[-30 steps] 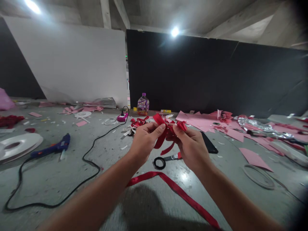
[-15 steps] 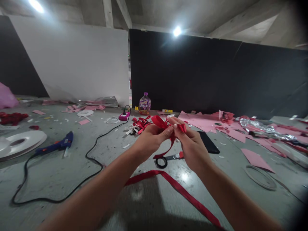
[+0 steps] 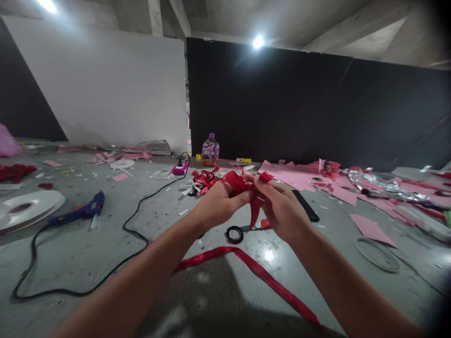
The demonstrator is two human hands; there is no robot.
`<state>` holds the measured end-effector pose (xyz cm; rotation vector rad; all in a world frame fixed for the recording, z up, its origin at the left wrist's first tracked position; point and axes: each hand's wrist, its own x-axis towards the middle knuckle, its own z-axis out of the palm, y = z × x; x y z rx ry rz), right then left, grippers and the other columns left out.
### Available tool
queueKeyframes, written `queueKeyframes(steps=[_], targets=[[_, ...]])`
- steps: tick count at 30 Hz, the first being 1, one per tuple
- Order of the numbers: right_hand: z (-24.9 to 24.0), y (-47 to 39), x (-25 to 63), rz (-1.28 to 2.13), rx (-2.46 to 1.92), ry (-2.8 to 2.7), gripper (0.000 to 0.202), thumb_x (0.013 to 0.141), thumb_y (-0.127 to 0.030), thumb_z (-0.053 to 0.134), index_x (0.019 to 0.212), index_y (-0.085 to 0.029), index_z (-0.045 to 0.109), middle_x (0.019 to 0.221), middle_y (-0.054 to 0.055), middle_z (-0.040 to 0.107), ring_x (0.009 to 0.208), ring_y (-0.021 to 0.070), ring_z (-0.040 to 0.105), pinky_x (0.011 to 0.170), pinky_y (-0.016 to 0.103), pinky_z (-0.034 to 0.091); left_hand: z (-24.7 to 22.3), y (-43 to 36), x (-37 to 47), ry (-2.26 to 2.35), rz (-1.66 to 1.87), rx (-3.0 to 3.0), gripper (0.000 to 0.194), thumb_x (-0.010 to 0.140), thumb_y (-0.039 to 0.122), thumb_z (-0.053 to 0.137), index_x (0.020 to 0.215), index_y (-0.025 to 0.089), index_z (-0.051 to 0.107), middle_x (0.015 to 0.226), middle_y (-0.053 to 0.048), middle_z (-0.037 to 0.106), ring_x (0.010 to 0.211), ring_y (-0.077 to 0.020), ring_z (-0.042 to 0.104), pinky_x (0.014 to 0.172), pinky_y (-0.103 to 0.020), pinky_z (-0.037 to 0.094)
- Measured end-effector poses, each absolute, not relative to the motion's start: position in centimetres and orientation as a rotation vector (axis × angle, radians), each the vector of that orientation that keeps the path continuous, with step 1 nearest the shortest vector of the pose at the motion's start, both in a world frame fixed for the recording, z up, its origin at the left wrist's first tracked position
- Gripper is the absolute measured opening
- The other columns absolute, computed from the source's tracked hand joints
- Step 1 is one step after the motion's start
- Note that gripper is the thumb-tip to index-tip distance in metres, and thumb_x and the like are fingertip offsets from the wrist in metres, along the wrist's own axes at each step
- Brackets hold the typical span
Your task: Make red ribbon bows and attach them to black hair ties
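Observation:
Between my two hands, above the grey floor, is a looped red ribbon [image 3: 235, 181] with a tail hanging down. My left hand [image 3: 220, 202] pinches it from the left, fingers closed. My right hand [image 3: 278, 202] is closed on it from the right, thumb and forefinger near a loop. The fingertips partly hide the ribbon's middle. Below them lie a black ring [image 3: 234, 234] and a cutter knife [image 3: 265, 224], the knife partly hidden by my right hand. A long strip of red ribbon [image 3: 260, 274] stretches across the floor nearer to me. Behind my hands sits a pile of red and white ribbon pieces [image 3: 202, 182].
On the left are a blue glue gun [image 3: 79, 210] with a black cable [image 3: 128, 228] and a white spool [image 3: 31, 209]. A purple-capped bottle [image 3: 210, 151] stands by the black panel [image 3: 299, 103]. Pink paper [image 3: 371, 228] and a dark flat device [image 3: 306, 205] lie right.
The ribbon's loops have turned between my fingers, and its tail now hangs straighter. My right fingers have shifted on it. The whole view has moved slightly.

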<state>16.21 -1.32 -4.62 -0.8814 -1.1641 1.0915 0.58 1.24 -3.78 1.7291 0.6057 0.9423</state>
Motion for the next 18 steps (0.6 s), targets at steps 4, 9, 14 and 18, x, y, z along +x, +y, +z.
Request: queueKeyframes(steps=[4,9,14,18], targets=[[-4.5,-1.2,16.9,1.026,-0.876,-1.254,0.024,0.085,-0.043,0.067,0.089,-0.021,0.074,0.078,0.003,0.066,0.074,0.0156,0.058,0.065,0.029,0.044,-3.9,1.4,0.7,0.661,0.988,1.73,0.022,0.086,0.022,0.056,0.066,0.016,0.058,0.046,0.006,0.04,0.051,-0.0102,0.041,0.056,-0.024,0.035],[-4.4,-1.4,17.0,0.733,-1.015,-1.446,0.019,0.083,-0.036,0.071,0.076,-0.018,0.071,0.062,-0.001,0.058,0.06,0.0116,0.048,0.056,0.028,0.037,-4.0,1.6,0.7,0.675,0.956,1.701,0.025,0.089,0.026,0.05,0.071,0.016,0.065,0.055,0.002,0.051,0.052,-0.0105,0.044,0.054,-0.025,0.036],[-4.1,-1.6,17.1,0.628,-1.049,-1.506,0.017,0.079,-0.031,0.074,0.09,-0.018,0.074,0.072,0.002,0.066,0.062,0.0125,0.054,0.058,0.029,0.043,-4.8,2.4,0.8,0.498,1.028,1.851,0.02,0.09,0.031,0.057,0.082,0.018,0.07,0.082,-0.004,0.069,0.085,-0.0165,0.062,0.084,-0.028,0.046],[-4.0,-1.5,17.8,0.637,-1.096,-1.551,0.02,0.085,-0.035,0.068,0.092,-0.017,0.073,0.07,0.002,0.064,0.061,0.0121,0.053,0.055,0.028,0.041,-5.5,3.1,1.0,0.56,1.033,1.666,0.019,0.088,0.033,0.06,0.086,0.016,0.067,0.084,-0.006,0.07,0.081,-0.0178,0.064,0.079,-0.031,0.05]])
